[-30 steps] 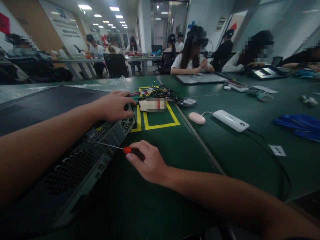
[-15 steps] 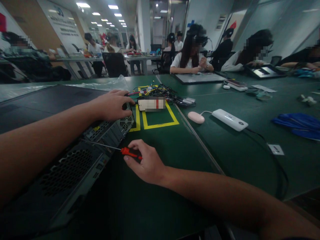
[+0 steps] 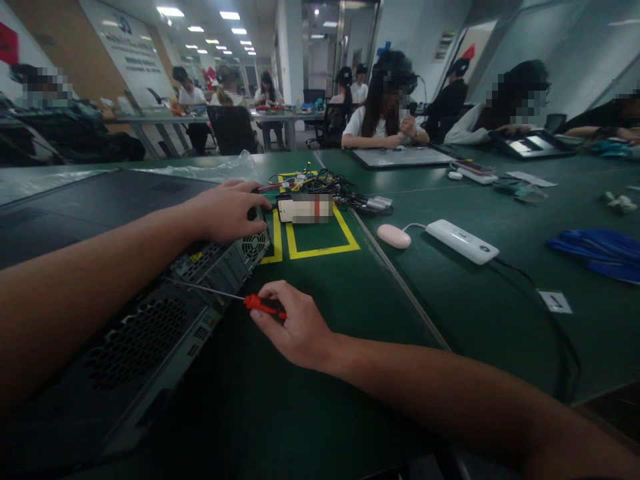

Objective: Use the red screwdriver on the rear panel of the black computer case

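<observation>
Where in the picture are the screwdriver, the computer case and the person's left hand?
screwdriver (image 3: 257, 303): head view, on the red handle, just ahead of the fingers.
computer case (image 3: 145, 340): head view, on the perforated rear panel.
left hand (image 3: 227, 212): head view, on the back of the hand.

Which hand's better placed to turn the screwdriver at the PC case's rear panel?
Right. The right hand grips the red-handled screwdriver, its shaft reaching the rear panel of the computer case. The left hand rests on the case's far end, likely better for bracing.
</observation>
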{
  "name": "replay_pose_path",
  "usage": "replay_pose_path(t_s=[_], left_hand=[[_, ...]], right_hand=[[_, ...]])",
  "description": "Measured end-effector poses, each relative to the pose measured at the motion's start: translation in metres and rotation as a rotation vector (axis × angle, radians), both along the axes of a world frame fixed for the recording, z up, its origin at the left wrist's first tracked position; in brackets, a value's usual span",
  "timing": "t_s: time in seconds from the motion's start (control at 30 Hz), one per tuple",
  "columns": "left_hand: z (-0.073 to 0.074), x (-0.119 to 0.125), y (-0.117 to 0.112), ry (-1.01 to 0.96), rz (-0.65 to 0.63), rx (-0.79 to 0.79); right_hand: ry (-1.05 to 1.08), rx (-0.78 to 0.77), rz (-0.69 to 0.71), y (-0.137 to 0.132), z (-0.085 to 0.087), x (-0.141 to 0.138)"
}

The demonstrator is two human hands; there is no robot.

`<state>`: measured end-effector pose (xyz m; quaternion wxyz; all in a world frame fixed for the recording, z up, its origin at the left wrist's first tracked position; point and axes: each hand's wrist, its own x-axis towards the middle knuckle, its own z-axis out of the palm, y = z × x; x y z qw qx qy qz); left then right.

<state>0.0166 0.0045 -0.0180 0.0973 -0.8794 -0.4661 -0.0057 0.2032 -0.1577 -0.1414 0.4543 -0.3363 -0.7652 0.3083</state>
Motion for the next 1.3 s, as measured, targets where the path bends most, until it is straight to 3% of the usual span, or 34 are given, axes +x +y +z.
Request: replay_pose_path(t_s=[1.3], left_hand=[[0.0005, 0.0001, 0.0, -0.001, -0.018, -0.005]], right_hand=[[-0.034, 0.104, 0.02, 0.0029, -0.0027, 0.0012]])
